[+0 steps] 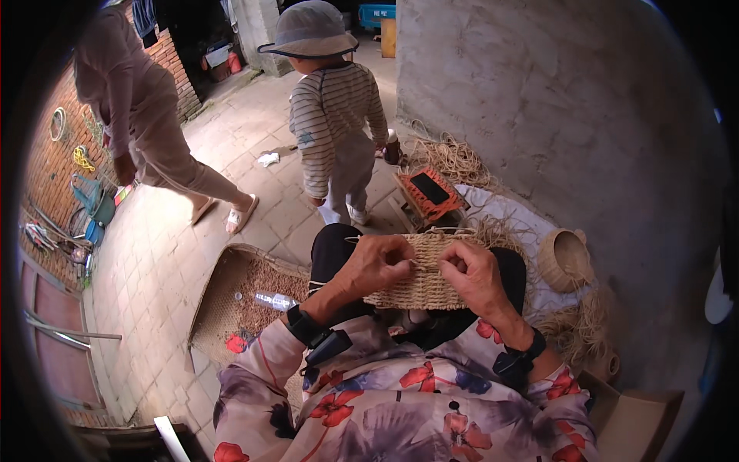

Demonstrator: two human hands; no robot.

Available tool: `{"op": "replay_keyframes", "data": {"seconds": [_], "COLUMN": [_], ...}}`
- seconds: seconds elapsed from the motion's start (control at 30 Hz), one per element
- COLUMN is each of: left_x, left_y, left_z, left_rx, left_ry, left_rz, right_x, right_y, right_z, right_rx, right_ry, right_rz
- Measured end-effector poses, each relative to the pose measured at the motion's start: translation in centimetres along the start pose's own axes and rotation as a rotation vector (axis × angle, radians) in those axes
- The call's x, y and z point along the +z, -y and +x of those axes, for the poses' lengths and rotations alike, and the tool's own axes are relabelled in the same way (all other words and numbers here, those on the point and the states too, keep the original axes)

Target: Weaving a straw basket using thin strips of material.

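A pale woven straw panel point(416, 296) lies across my lap, its ribbed weave facing up and loose cord ends along its far edge. My left hand point(381, 262) is closed in a pinch over the panel's left part, a thin straw strand showing at its fingertips. Opposite it, my right hand point(469, 269) is curled over the right part, thumb and forefinger pressed together; what lies between them is too small to make out. A small gap with bare weave separates the two hands.
Ahead stands a child in a hat point(335, 115); another person point(146, 115) walks at left. A phone point(429, 187) rests on an orange stool point(454, 202). Straw bundles point(454, 162) and a round basket point(548, 262) lie right. A woven tray point(212, 308) holds a plastic bottle point(275, 300).
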State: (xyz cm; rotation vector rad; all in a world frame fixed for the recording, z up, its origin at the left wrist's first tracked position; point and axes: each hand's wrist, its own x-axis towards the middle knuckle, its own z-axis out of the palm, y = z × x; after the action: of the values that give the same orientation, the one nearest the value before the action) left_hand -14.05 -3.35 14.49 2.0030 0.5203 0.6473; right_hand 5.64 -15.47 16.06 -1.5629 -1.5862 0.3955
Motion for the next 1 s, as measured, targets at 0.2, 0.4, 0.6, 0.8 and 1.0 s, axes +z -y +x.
{"op": "replay_keyframes", "data": {"seconds": [0.2,0.4,0.6,0.8,1.0], "left_x": [0.0,0.6,0.5,0.2,-0.2], "left_y": [1.4,1.4,1.2,0.9,0.6], "left_z": [-0.3,-0.7,-0.2,0.1,-0.4], "left_rx": [-0.056,-0.023,0.045,0.072,0.023], "left_ry": [0.026,-0.020,-0.048,-0.035,0.047], "left_rz": [-0.175,-0.171,0.069,0.160,0.153], "right_x": [0.9,1.6,1.5,1.9,2.7], "right_y": [1.4,2.4,2.8,3.5,3.9], "right_z": [0.6,0.9,0.6,0.6,1.0], "right_rx": [-0.271,-0.341,-0.296,-0.441,-0.461], "right_ry": [0.038,0.058,0.116,0.088,0.017], "right_rz": [-0.208,-0.324,-0.375,-0.501,-0.418]}}
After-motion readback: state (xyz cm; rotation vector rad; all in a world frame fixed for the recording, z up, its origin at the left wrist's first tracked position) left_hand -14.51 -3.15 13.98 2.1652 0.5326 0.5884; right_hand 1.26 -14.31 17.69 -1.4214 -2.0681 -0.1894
